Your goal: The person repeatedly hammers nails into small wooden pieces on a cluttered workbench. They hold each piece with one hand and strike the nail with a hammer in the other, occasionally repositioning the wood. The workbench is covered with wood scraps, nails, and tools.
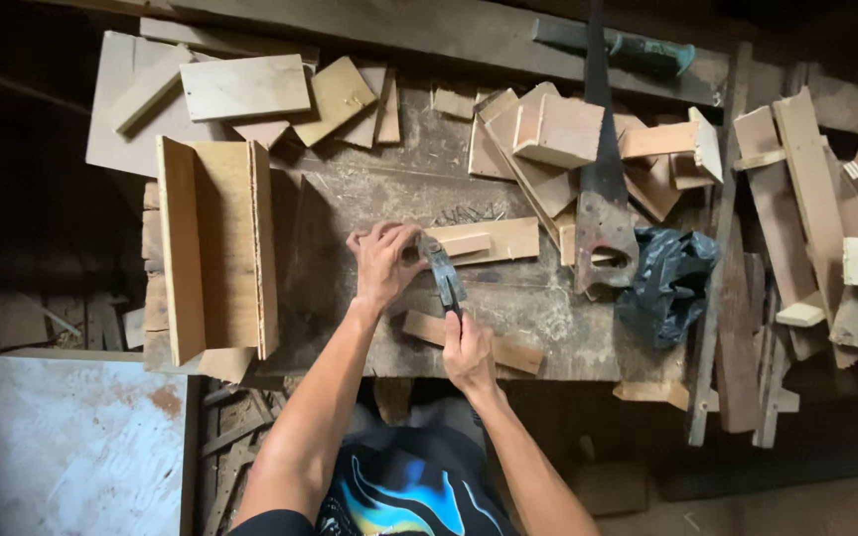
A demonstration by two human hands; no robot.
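Right hand (pixel 468 347) wrapped around a hammer (pixel 443 272), left hand (pixel 381 263) pinching something tiny on the small wood block (pixel 484 240) mid-table (pixel 548 318), so nailing looks barely started.

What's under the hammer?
Under the hammer lies a flat wood piece on the workbench. The left hand holds that wood, and the right hand grips the hammer's handle. Whether a nail sits beneath the head is hidden.

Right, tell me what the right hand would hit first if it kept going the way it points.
The right hand points up the bench along the hammer it grips. Straight on, it would probably meet the small wood block that the left hand steadies, though depth is unclear.
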